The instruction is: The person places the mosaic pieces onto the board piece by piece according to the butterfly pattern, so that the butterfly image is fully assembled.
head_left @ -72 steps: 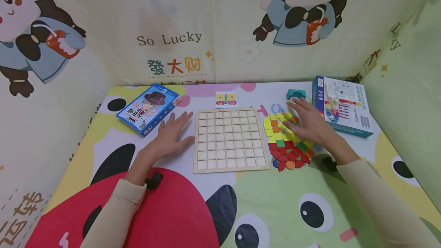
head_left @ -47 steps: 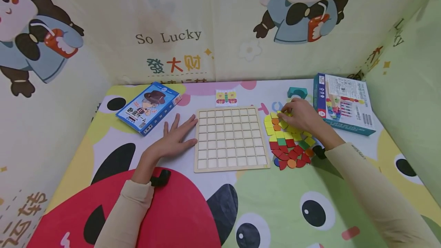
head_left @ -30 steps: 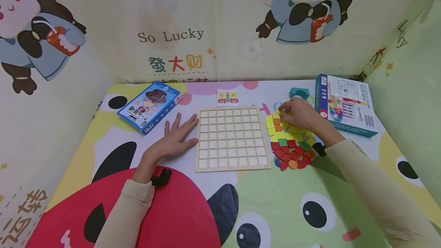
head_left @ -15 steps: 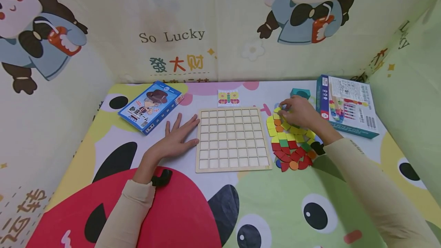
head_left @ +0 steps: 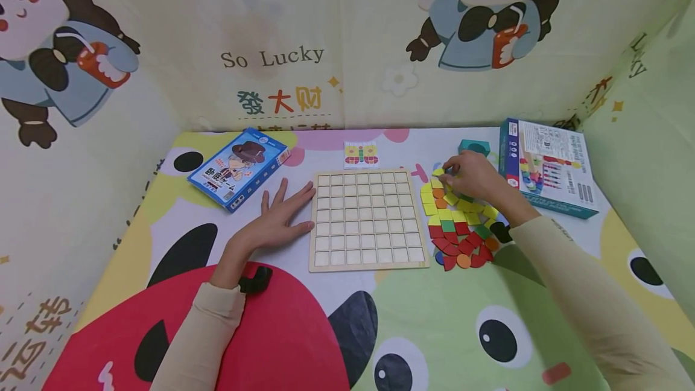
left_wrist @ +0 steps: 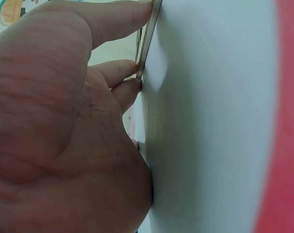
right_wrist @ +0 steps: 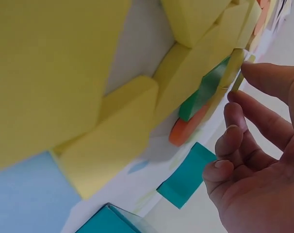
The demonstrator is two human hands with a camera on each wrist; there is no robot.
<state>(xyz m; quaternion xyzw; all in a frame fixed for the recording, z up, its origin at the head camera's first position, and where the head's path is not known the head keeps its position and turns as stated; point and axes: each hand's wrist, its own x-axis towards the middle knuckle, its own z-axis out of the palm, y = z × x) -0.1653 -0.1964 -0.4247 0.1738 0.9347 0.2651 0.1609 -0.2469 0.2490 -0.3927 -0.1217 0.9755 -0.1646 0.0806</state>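
Observation:
My left hand (head_left: 274, 222) lies with its fingers spread along the left edge of a wooden grid board (head_left: 369, 220); in the left wrist view the fingertips touch the board's side. The squares of the board hold no tiles. To its right is a loose pile of flat tiles in yellow, red, green, orange and blue, red ones (head_left: 468, 243) toward the front. At the back of this pile my right hand (head_left: 476, 180) pinches a thin yellow tile (right_wrist: 238, 83) between thumb and index finger, the other fingers curled loosely. Part of the pile is hidden under that hand.
Behind the board lies a small butterfly pattern card (head_left: 361, 154). A blue game box (head_left: 239, 168) is at the back left, a larger teal and white box (head_left: 554, 168) at the back right. A small teal block (head_left: 474, 147) sits beyond my right hand.
My right hand, spread over the tiles earlier, has come down, drawn its fingers together and taken a yellow tile. My left hand has shifted slightly right onto the board's edge.

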